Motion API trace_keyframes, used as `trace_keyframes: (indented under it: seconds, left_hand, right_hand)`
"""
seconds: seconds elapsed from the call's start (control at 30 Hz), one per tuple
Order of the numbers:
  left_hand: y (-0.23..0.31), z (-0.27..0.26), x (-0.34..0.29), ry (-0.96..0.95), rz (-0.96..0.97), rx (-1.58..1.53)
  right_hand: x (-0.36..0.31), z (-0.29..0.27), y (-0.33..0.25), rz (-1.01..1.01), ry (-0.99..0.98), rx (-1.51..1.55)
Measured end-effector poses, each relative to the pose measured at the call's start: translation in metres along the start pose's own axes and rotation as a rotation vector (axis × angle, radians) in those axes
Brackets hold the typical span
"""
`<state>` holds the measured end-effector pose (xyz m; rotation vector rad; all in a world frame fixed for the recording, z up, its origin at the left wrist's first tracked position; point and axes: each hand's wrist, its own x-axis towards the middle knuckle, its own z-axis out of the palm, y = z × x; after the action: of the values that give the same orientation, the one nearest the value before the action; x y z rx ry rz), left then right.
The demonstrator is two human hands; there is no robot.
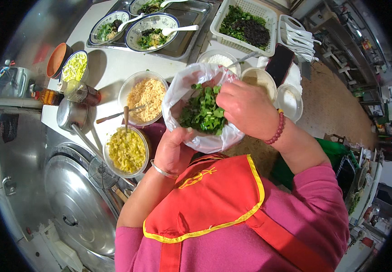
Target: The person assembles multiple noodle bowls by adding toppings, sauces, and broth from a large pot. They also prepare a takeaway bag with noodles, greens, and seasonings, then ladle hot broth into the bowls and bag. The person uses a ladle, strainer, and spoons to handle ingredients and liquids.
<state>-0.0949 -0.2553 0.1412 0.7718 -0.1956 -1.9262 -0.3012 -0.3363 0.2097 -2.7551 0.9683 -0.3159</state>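
Your chopped greens [200,111] sit in a white bag [175,109] by the table's [119,60] near edge. Your left hand [173,147] clamps its rim; your right hand [245,109] curls over them, pinching any or not, I cannot tell. You seem to be picking some: keep it light. Leftward, tubs [147,154] hold tan shreds [148,93] and yellow vegetables [125,154]; filled bowls [134,28] stand toward the far edge.

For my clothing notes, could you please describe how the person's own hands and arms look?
The left hand and right hand are ungloved. The left arm wears a thin silver-coloured bangle at the wrist; the right wears a dark red beaded bracelet with a yellow accent. The pink sleeves end around the elbows.
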Motion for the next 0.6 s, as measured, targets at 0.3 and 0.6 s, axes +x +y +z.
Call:
trace_keyframes:
  seconds: [0.3,0.6]
  left_hand:
    - [-0.024,-0.049,-0.023,0.036,-0.102,-0.025]
    - [-0.032,-0.07,-0.005,0.123,-0.169,-0.079]
  right_hand:
    - [-0.012,0.021,0.11,1.083,0.699,0.651]
    - [0.0,0.042,0.123,0.706,0.321,0.583]
